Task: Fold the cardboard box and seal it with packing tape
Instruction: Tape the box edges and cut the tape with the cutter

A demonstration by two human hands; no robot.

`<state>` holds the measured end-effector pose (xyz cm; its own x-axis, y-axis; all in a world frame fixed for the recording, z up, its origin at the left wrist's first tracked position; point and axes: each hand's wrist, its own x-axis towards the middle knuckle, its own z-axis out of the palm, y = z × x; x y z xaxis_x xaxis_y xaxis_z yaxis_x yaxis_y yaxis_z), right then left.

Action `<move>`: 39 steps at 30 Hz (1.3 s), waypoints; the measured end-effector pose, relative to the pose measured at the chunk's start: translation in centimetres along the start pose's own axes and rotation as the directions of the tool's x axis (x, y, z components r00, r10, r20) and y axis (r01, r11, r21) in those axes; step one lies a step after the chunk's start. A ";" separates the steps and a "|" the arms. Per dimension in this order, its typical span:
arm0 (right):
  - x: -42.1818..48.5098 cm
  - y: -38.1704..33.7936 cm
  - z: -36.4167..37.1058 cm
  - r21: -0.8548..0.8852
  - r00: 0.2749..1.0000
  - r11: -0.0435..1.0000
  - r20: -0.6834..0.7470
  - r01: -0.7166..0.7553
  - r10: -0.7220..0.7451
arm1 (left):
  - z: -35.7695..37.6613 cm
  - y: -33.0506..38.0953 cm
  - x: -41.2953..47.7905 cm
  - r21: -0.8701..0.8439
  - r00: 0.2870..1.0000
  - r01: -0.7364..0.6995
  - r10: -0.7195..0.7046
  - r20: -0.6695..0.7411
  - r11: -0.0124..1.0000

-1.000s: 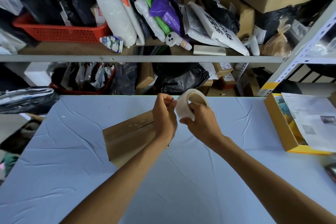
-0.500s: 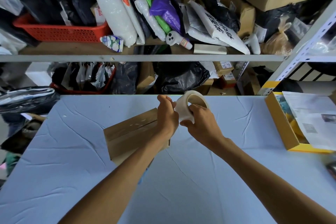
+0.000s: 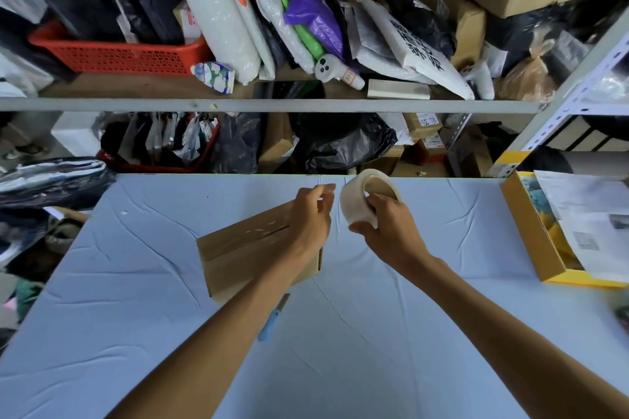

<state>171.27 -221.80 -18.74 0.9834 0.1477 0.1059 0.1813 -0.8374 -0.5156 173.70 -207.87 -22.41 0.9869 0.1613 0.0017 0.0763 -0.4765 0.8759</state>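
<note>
Cardboard box (image 3: 245,248) flat on blue-covered table (image 3: 136,282), centre, top flaps closed, left forearm crossing over it. Packing tape roll (image 3: 357,201) above the box's far right corner, gripped by right hand (image 3: 391,231). Left hand (image 3: 311,218) just left of roll, fingers curled, pinching tape end (image 3: 320,198); hands apart. Blue-handled cutter (image 3: 269,325) near side of box. Yellow box (image 3: 531,238) far right.

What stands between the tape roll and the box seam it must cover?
Only the person's own left hand, raised over the right end of the cardboard box, beside the tape roll in the right hand. No other object blocks the seam.
</note>
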 end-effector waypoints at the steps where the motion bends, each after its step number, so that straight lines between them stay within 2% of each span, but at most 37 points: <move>1: 0.1 -0.2 0.1 0.005 1.000 1.000 -0.003 -0.006 0.006 | 0.4 -0.3 -0.2 0.019 1.000 0.003 -0.003 -0.001 1.000; 4: 0.4 -0.6 0.2 0.014 1.000 1.000 -0.012 -0.021 0.021 | 1.1 -0.5 -0.8 0.030 0.998 -0.033 0.035 -0.050 0.999; 8: 0.5 -0.7 0.4 0.002 0.999 0.999 0.000 -0.035 0.035 | 1.1 0.1 -1.4 -0.133 0.991 -0.019 0.001 -0.132 0.991; 12: 0.5 -0.8 0.4 0.017 0.999 0.999 -0.004 -0.035 0.035 | 1.3 0.4 -1.4 -0.091 0.984 -0.112 0.098 -0.150 0.989; 15: 0.5 -0.9 0.4 0.025 0.999 0.999 -0.018 -0.031 0.032 | 1.4 0.4 -1.5 -0.098 0.981 -0.118 0.101 -0.163 0.988; 18: 0.5 -1.0 0.3 0.020 1.000 1.000 -0.020 -0.016 0.016 | 1.0 0.7 -1.8 -0.315 0.988 -0.046 -0.003 -0.154 0.948; 23: 0.4 -1.2 0.3 0.004 1.000 1.000 -0.020 0.005 -0.005 | 0.5 1.5 -1.2 -0.501 0.987 0.039 -0.111 -0.116 0.865; 25: 0.4 -1.3 0.3 0.003 1.000 1.000 -0.021 0.014 -0.014 | 0.4 1.6 -1.0 -0.473 0.987 0.042 -0.111 -0.118 0.880; 27: 0.5 -1.4 0.3 0.007 0.999 1.000 -0.019 0.027 -0.027 | 0.4 1.5 -0.8 -0.353 0.986 0.035 -0.089 -0.138 0.935; 29: 0.5 -1.4 0.4 0.003 0.999 0.999 -0.012 0.034 -0.034 | 0.4 1.4 -0.3 -0.253 0.984 0.100 -0.133 -0.119 0.962; 32: 0.3 -1.4 0.7 -0.008 0.999 0.999 0.003 0.039 -0.039 | 0.7 1.3 0.5 -0.320 0.957 0.259 -0.287 -0.043 0.911; 35: 0.4 -1.2 1.0 -0.020 0.999 0.999 0.027 0.035 -0.034 | 0.6 1.0 0.0 -0.204 0.967 0.231 -0.248 -0.061 0.951; 39: 0.7 -0.7 1.3 -0.027 0.998 1.000 0.069 0.012 -0.010 | 0.6 -0.1 -0.5 -0.234 0.966 0.258 -0.258 0.033 0.937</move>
<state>171.79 -220.40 -19.44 0.9800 0.1922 0.0521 0.1927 -0.8493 -0.4915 173.24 -208.37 -22.82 0.9380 0.2502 -0.2401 0.2932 -0.2026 0.9344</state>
